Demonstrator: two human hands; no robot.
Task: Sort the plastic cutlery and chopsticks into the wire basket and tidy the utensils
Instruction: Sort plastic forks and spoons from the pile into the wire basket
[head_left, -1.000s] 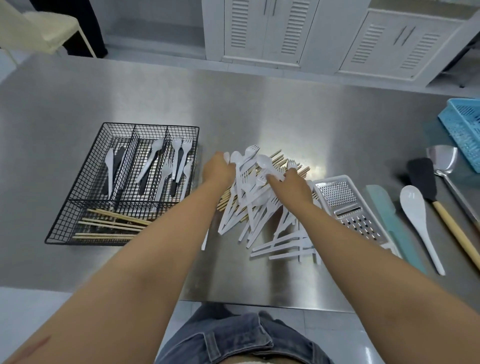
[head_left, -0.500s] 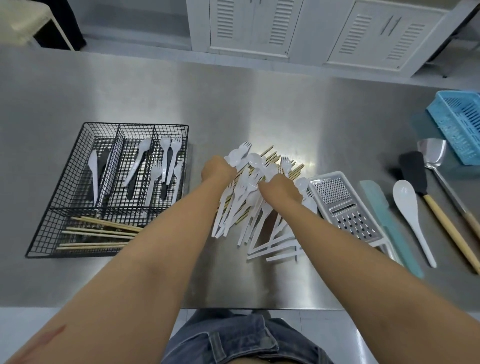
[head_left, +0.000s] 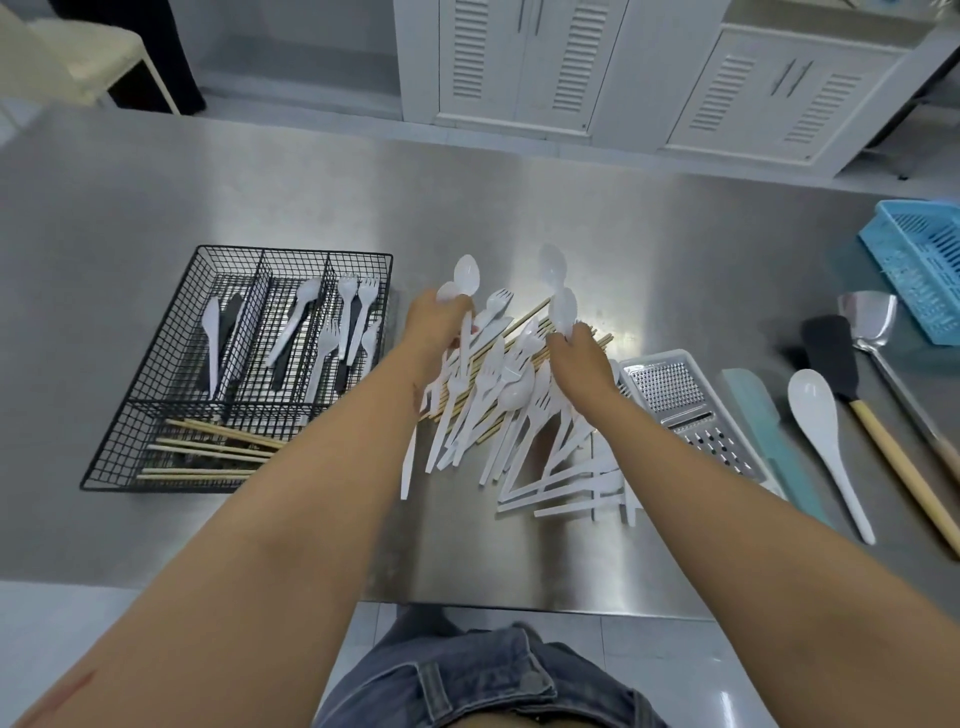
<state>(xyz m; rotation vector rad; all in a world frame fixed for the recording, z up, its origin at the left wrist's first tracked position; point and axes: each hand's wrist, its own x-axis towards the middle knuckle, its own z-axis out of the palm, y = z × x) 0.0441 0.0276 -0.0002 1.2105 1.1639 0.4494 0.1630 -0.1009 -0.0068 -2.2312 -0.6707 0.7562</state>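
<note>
Left hand (head_left: 434, 327): fingers curled round two white spoons (head_left: 466, 273); bowls stick up above the pile
Right hand (head_left: 579, 361): fingers pinch another white spoon (head_left: 563, 312), bowl up; blurred
Pile (head_left: 501, 400): white cutlery and chopsticks mixed on the tabletop (head_left: 519, 208), between wire basket (head_left: 291, 253) and grater (head_left: 680, 410)
Basket contents: white and black cutlery in the back compartments; sorted chopsticks (head_left: 208, 447) in the front one

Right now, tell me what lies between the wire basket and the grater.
Head view: the heap of white plastic cutlery and chopsticks, with the left hand and right hand over it, each gripping white spoons.
</note>
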